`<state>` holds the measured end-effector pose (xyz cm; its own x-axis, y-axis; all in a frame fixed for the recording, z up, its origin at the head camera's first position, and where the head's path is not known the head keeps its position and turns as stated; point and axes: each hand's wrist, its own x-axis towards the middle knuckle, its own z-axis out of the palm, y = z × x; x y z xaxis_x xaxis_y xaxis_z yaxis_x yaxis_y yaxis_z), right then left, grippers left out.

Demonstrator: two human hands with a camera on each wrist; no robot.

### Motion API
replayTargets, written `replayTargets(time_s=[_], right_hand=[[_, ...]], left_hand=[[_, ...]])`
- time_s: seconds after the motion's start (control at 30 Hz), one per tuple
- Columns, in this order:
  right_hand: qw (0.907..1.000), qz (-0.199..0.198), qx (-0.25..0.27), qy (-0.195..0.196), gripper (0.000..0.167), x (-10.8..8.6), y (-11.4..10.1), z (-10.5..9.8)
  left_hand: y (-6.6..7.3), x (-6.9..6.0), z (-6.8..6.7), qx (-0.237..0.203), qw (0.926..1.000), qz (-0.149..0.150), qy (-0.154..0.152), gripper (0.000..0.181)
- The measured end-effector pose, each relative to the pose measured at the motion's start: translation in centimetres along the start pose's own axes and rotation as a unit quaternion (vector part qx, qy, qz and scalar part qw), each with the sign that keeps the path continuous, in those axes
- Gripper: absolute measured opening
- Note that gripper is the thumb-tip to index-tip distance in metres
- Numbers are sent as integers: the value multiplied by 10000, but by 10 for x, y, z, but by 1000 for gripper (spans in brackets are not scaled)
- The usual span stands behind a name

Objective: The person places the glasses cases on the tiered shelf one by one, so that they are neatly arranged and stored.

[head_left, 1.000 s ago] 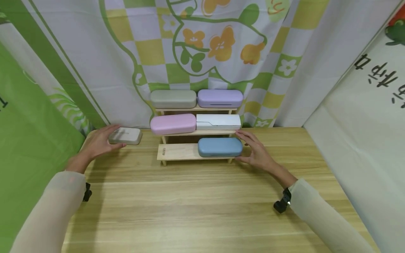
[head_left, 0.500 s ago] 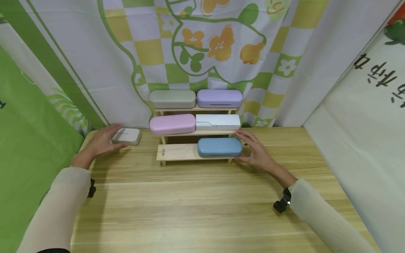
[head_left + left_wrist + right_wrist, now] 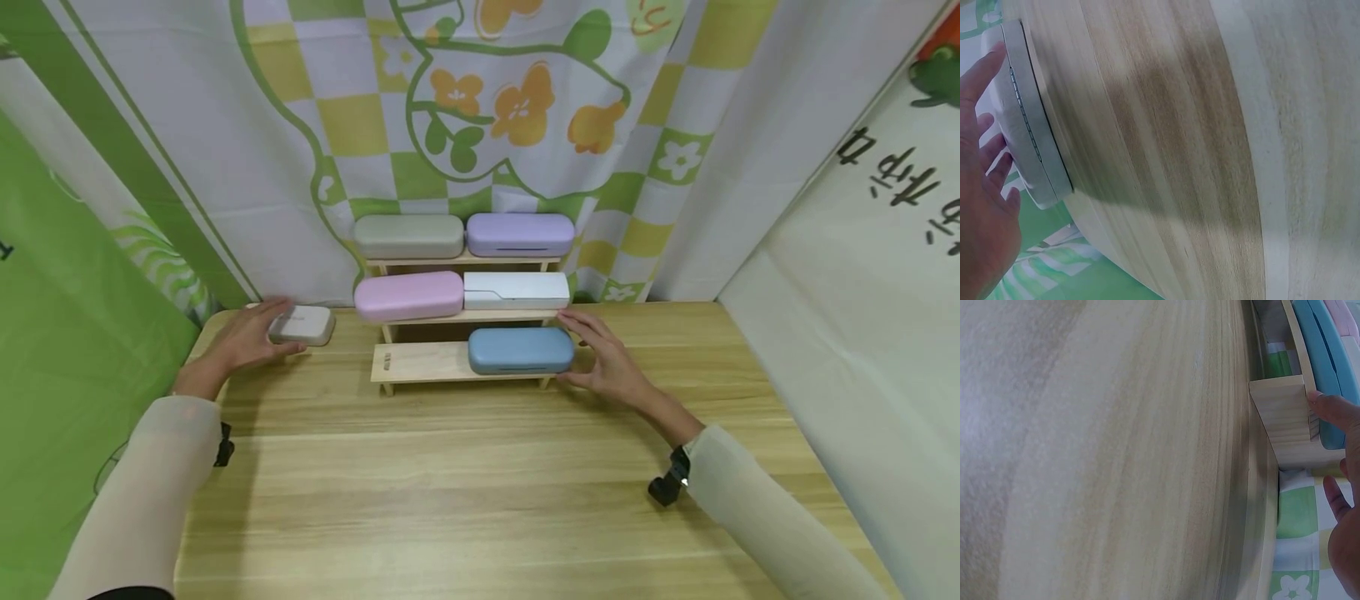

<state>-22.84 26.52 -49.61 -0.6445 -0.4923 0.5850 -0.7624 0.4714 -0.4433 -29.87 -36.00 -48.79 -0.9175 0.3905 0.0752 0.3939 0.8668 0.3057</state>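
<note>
In the head view my left hand (image 3: pixel 242 340) is spread round the left end of a whitish eyeglass case (image 3: pixel 303 325), which lies on the table. The left wrist view shows the thumb across the hinged side of this case (image 3: pixel 1025 119), the other fingers beside its end. My right hand (image 3: pixel 611 362) rests with spread fingers at the right end of a three-step wooden stand (image 3: pixel 423 361). Its thumb touches the lowest step's edge in the right wrist view, beside a blue eyeglass case (image 3: pixel 521 350); part of this hand is cut off there.
Pink (image 3: pixel 409 296) and white eyeglass cases (image 3: pixel 516 291) sit on the middle step. Grey-green (image 3: pixel 408 237) and purple cases (image 3: pixel 520 234) are on the top one. The lowest step's left half is bare wood. A patterned curtain (image 3: pixel 360 125) hangs behind the table (image 3: pixel 450 483).
My left hand has slid slightly to the right, further over the whitish eyeglass case, which stays nearly in place. The right hand and the stand have not moved.
</note>
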Motion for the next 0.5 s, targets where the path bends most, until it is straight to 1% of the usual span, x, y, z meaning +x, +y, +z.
replayTargets(time_s=[0.1, 0.23, 0.5], right_hand=[[10000, -11, -13, 2, 106, 0, 0, 0], [10000, -13, -5, 3, 106, 0, -1, -1], [10000, 91, -16, -37, 103, 0, -3, -1]], left_hand=[[0, -1, 0, -13, 9999, -87, -94, 87], [2, -3, -3, -92, 9996, -109, -233, 85], [6, -9, -10, -117, 9996, 173, -202, 81]])
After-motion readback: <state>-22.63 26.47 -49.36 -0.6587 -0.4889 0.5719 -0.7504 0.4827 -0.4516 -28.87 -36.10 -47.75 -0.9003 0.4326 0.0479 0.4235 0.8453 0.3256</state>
